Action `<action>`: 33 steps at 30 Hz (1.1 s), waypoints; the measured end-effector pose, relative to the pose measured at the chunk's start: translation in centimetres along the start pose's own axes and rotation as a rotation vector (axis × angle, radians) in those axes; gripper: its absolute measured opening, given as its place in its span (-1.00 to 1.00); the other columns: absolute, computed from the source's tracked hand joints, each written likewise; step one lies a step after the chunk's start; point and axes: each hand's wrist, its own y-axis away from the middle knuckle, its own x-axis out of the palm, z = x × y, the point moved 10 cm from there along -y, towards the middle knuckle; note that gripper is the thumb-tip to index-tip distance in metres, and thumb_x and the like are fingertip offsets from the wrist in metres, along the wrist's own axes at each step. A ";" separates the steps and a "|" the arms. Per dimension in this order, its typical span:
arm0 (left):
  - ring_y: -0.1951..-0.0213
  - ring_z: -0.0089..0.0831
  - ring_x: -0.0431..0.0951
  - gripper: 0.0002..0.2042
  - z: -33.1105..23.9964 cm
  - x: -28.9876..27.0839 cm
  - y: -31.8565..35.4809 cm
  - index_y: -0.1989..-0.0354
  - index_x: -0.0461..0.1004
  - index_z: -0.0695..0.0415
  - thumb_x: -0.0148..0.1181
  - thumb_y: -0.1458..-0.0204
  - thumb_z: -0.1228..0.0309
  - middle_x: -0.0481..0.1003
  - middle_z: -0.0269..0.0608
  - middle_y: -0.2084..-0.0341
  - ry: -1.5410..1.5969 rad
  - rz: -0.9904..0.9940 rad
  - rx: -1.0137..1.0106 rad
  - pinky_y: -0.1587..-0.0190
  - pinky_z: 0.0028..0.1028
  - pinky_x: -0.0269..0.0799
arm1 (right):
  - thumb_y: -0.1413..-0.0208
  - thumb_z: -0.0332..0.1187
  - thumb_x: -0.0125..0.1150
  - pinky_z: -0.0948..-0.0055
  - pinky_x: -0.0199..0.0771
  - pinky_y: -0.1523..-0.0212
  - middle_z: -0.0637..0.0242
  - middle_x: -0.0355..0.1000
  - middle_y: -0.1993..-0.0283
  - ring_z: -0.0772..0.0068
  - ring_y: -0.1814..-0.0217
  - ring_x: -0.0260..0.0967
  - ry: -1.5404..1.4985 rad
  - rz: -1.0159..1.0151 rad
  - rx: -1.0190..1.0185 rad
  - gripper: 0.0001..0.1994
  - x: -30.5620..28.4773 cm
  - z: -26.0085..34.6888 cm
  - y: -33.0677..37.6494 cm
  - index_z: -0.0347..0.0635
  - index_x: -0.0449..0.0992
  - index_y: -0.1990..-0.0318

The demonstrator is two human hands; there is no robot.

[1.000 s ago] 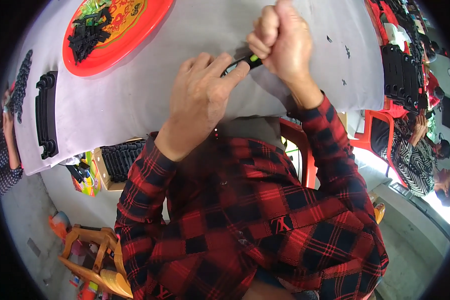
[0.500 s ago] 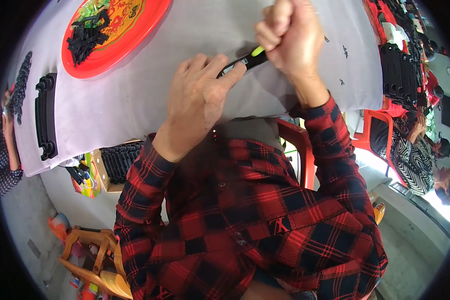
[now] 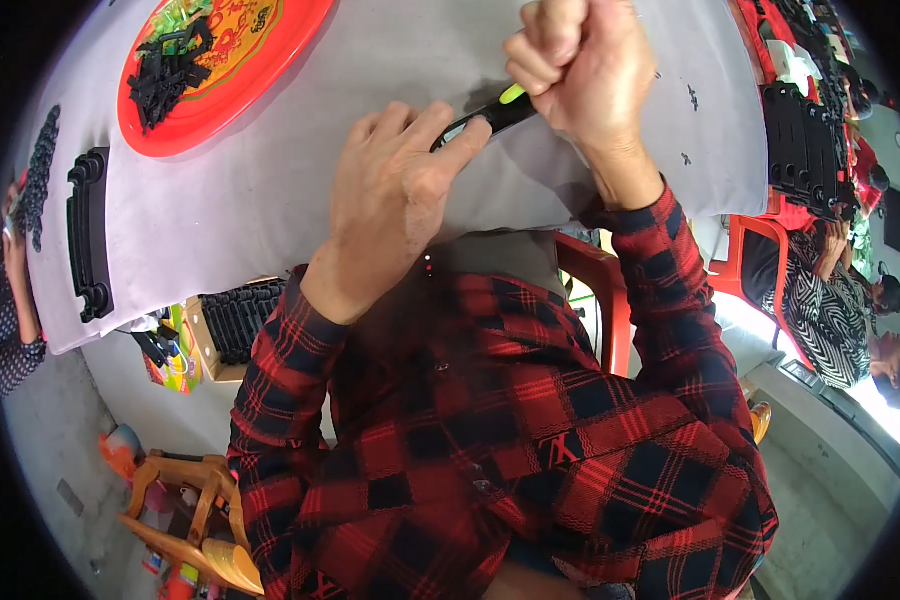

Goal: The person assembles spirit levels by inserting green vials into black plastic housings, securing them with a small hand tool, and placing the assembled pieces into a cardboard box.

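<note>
Over the grey tablecloth, a narrow black plastic part slants between my hands. My left hand grips its lower end, thumb along the top and the other fingers behind it. My right hand is a closed fist at the part's upper end. A lime-green tool end pokes out beneath that fist, against the part; the rest of the tool is hidden in the fingers, so its kind cannot be told.
A red plate with small black plastic pieces lies far left. Left of me is a long black part; black parts fill a box below the table edge. More black parts are stacked at right. Other people sit at both sides.
Both hands keep their grip, and the black part has turned slightly between them. The lime-green end has shifted a little to the left along with my right fist.
</note>
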 end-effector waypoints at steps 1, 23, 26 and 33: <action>0.24 -0.29 0.44 -0.67 0.0 -0.1 -0.1 0.07 0.59 0.05 0.12 0.06 0.52 0.45 -0.29 0.27 -0.008 -0.005 0.008 0.13 -0.29 0.37 | -0.46 0.08 -0.32 0.50 -0.08 0.73 0.43 0.01 0.76 0.56 0.78 -0.12 0.193 -0.072 0.010 -0.35 0.0 -0.1 0.7 -0.07 0.15 0.69; 0.27 -0.27 0.42 -0.66 0.1 0.0 0.0 0.05 0.59 0.07 0.08 0.03 0.51 0.45 -0.28 0.28 0.009 -0.006 0.009 0.16 -0.29 0.36 | -0.47 0.04 -0.29 0.54 -0.02 0.68 0.43 0.04 0.77 0.57 0.76 -0.04 0.005 0.055 -0.021 -0.36 0.7 0.9 0.3 -0.08 0.18 0.71; 0.27 -0.27 0.42 -0.66 -0.1 0.0 -0.4 0.04 0.59 0.07 0.08 0.02 0.50 0.45 -0.28 0.29 -0.002 -0.005 0.026 0.16 -0.29 0.36 | -0.48 0.06 -0.33 0.55 -0.04 0.69 0.44 0.01 0.78 0.57 0.77 -0.07 0.246 0.074 -0.048 -0.35 0.7 -2.0 0.8 -0.06 0.16 0.70; 0.30 -0.27 0.42 -0.68 -0.1 -0.2 -0.4 0.08 0.61 0.06 0.10 0.04 0.51 0.44 -0.27 0.33 -0.026 0.018 -0.020 0.18 -0.30 0.37 | -0.47 0.08 -0.32 0.53 -0.17 0.74 0.46 -0.03 0.78 0.59 0.80 -0.22 -0.062 0.035 0.016 -0.36 -0.5 -0.1 -0.4 -0.05 0.14 0.69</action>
